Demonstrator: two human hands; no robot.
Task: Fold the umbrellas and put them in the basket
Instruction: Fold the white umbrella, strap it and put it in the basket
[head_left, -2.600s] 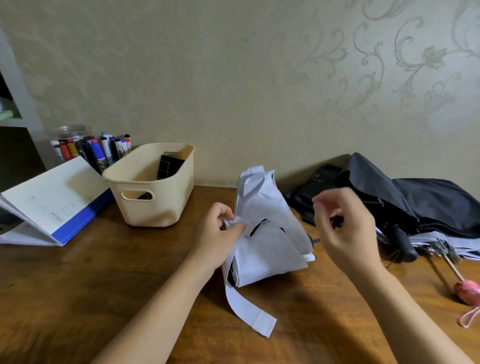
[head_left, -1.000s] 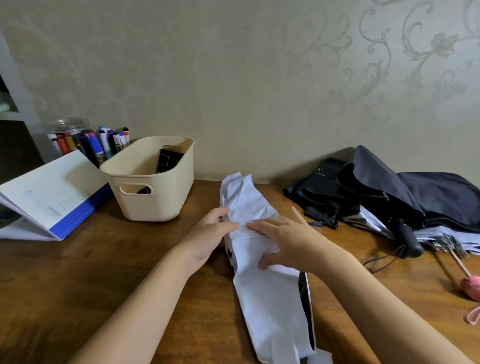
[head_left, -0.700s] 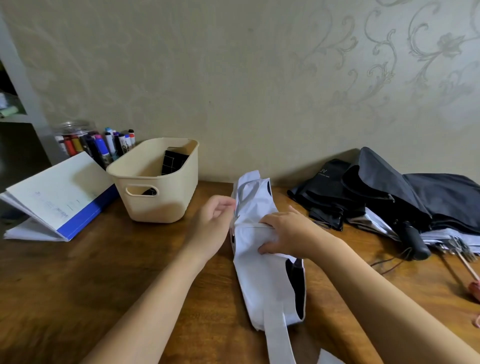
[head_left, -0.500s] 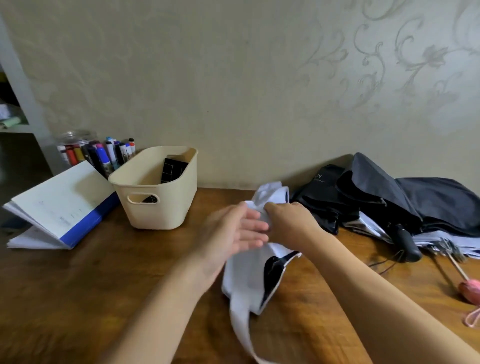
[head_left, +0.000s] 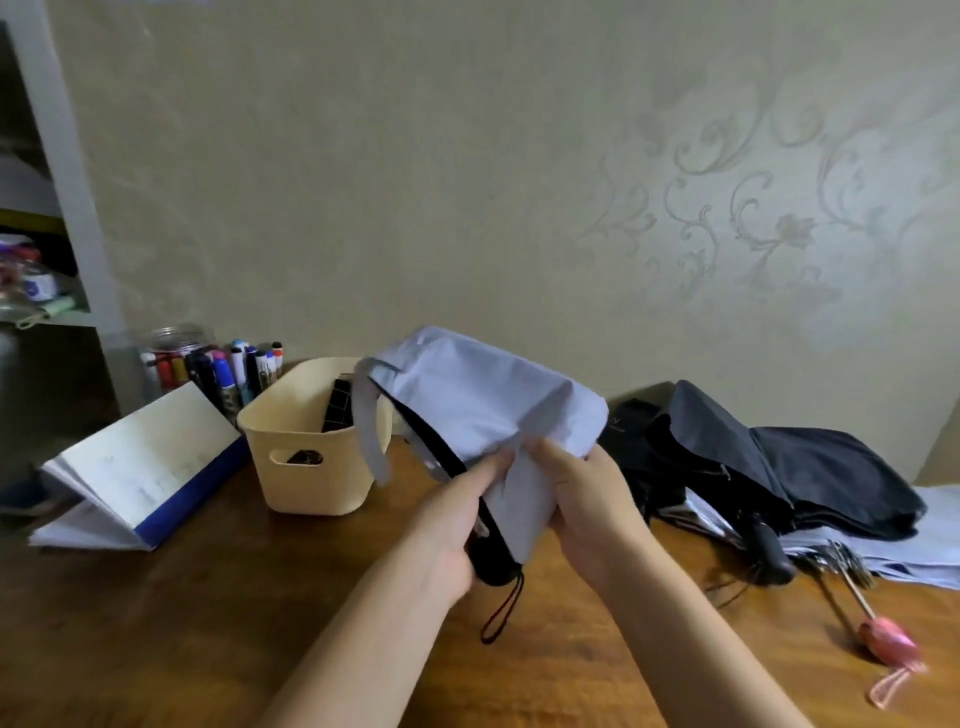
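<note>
I hold a white umbrella (head_left: 483, 400) with a black lining up above the wooden table, its canopy loosely bunched and its closing strap hanging down on the left. My left hand (head_left: 449, 525) grips the black handle end, from which a cord loop dangles. My right hand (head_left: 587, 499) pinches the white cloth beside it. The cream basket (head_left: 311, 483) stands behind and to the left, with a black folded item inside. A dark umbrella (head_left: 810, 473) lies unfolded at the right, and another with a pink handle (head_left: 885, 642) lies near it.
A jar and several markers (head_left: 228, 369) stand behind the basket. An open blue-edged binder (head_left: 140, 473) rests at the left. A black pouch (head_left: 628, 421) lies against the wall. A shelf unit (head_left: 57, 208) rises at the far left.
The white umbrella lay flat on the table under both hands; now it is lifted off the table and tilted toward the basket, with the handle end in my left hand.
</note>
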